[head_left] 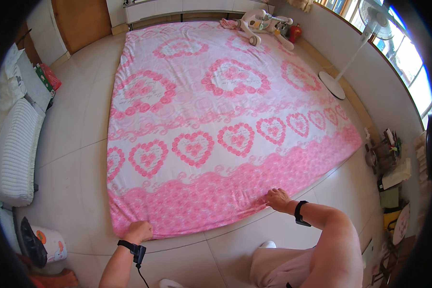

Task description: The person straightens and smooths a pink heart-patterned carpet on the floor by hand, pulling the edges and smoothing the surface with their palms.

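A pink-and-white sheet (187, 108) printed with rose hearts covers a low, wide mattress on the tiled floor, hiding the mattress itself. My left hand (139, 231) is curled over the sheet's near edge close to the left corner, its fingers closed on the cloth. Farther right along that same edge, my right hand (279, 199) pinches the fabric, and small creases run out from its fingers. Both wrists wear black straps, with a cable hanging from the left one.
A baby walker frame (262, 25) rests at the mattress's far right corner. To the right stand a pedestal fan (333, 84) and a cluttered rack (385, 154). A padded seat with a white ribbed cover (18, 151) and a waste bin (52, 243) are on the left.
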`<state>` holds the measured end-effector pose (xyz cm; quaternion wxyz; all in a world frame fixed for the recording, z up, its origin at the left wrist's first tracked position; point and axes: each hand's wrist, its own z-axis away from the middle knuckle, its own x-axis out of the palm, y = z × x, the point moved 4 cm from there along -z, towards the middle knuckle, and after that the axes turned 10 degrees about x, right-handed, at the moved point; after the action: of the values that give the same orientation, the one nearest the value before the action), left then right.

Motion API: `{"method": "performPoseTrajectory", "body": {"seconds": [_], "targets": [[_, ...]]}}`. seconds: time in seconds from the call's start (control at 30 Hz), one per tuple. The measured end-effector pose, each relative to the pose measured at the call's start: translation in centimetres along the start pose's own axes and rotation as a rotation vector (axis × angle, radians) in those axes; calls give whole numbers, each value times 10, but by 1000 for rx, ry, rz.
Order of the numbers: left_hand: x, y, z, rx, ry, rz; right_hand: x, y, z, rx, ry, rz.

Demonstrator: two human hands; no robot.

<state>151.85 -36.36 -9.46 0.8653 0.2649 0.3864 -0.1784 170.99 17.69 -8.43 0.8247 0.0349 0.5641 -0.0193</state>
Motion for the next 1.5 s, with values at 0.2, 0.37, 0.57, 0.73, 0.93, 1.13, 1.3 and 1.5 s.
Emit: {"method": "performPoseTrajectory", "body": {"seconds": [0.2, 0.37, 0.57, 0.73, 0.93, 1.13, 1.3, 1.5], "targets": [[-1, 1, -2, -3, -9, -15, 18, 24, 7, 216, -249, -245], [3, -2, -3, 0, 5, -35, 13, 13, -3, 165, -444, -193], [5, -1, -4, 7, 33, -82, -3, 37, 11, 124, -165, 20], [5, 2, -7, 0, -16, -54, 10, 81, 19, 387, -84, 92], [4, 3, -9, -21, -59, -125, 30, 95, 8, 256, -178, 149], [8, 4, -7, -5, -66, -178, 30, 99, 2, 335, -244, 54], [8, 4, 17, 203, 149, -119, 15, 73, 12, 357, -224, 2], [18, -9, 26, 117, -125, -83, 29, -19, 37, 79, -635, -304]]}}
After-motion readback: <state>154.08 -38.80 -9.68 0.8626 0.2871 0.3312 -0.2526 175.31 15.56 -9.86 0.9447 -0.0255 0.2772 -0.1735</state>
